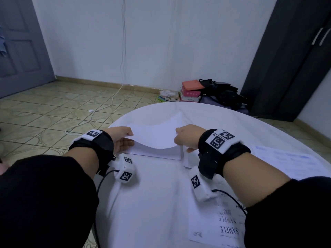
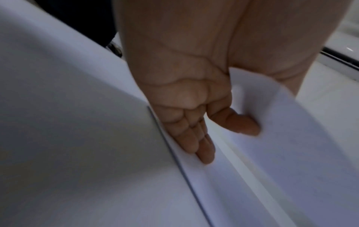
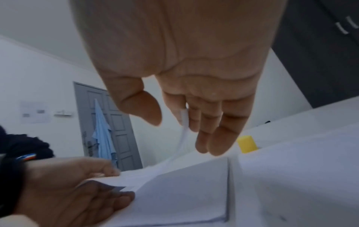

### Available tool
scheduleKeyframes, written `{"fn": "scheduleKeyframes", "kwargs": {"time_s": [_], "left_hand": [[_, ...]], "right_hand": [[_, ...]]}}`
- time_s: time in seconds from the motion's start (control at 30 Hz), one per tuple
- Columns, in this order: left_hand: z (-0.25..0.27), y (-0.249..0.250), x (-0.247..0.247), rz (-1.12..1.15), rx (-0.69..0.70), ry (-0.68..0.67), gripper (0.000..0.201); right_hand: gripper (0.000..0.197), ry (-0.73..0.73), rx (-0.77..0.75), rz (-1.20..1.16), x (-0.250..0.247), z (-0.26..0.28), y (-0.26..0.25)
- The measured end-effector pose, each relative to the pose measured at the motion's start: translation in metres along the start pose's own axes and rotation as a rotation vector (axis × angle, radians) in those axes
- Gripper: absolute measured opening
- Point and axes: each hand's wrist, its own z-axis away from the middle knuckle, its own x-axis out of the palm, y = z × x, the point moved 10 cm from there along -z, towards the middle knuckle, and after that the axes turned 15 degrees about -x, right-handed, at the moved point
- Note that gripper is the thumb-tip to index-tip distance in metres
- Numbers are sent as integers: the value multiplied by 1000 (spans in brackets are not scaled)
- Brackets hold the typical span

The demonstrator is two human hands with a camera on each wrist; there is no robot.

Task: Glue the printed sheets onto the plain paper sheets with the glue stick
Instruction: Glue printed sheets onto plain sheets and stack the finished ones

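Note:
A stack of plain white paper (image 1: 157,152) lies in the middle of the round table. Its top sheet (image 1: 154,135) is lifted and bowed between both hands. My left hand (image 1: 123,138) pinches the sheet's left edge, thumb on top and index finger (image 2: 240,124) beneath, while the other fingers rest on the stack (image 2: 223,184). My right hand (image 1: 186,138) holds the right edge, and the paper (image 3: 183,122) passes between its fingers. A yellow glue stick (image 3: 247,144) stands on the table beyond the right hand. A printed sheet reading SAMPLE (image 1: 222,222) lies under my right forearm.
Another printed sheet (image 1: 286,161) lies at the table's right edge. The table (image 1: 157,203) is covered in white cloth. Boxes and a dark bag (image 1: 215,93) sit on the tiled floor by the far wall, beside a dark cabinet (image 1: 286,59).

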Motion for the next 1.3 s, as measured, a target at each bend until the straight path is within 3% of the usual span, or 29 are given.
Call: {"fn": "scheduleKeyframes", "kwargs": {"time_s": [0.1,0.23,0.3,0.4,0.43,0.53,0.57,0.63,0.67,0.77,0.87,1.3], "left_hand": [[14,4,9,-104,23,16,9],[42,6,32,-254,75,-38,39],[63,5,46,-257,146,-58,48],[108,-5,77,-403,299,-84,45],[124,-10,87,-508,358,-79,51],[158,-28,114,-879,487,-15,101],[165,-34,122,-970,508,-1,108],[171,-46,137,-1047,519,-32,102],[172,-52,145,-1074,522,-62,91],[173,-69,164,-1205,516,-120,49],[173,-81,174,-1298,484,-137,27],[158,-100,182,-1403,428,-185,22]], "right_hand": [[9,14,-42,17,-6,24,0],[7,209,-66,-45,-31,67,13],[25,347,-53,-98,-48,91,30],[41,483,-34,-211,-60,137,62],[47,514,-22,-222,-61,152,74],[73,540,12,-254,-59,189,107],[79,531,46,-260,-55,200,118],[78,488,121,-249,-47,220,140],[67,443,156,-246,-41,226,151],[8,348,239,-196,-31,245,169],[32,287,283,-159,-25,249,181],[31,51,380,-47,1,240,200]]}}
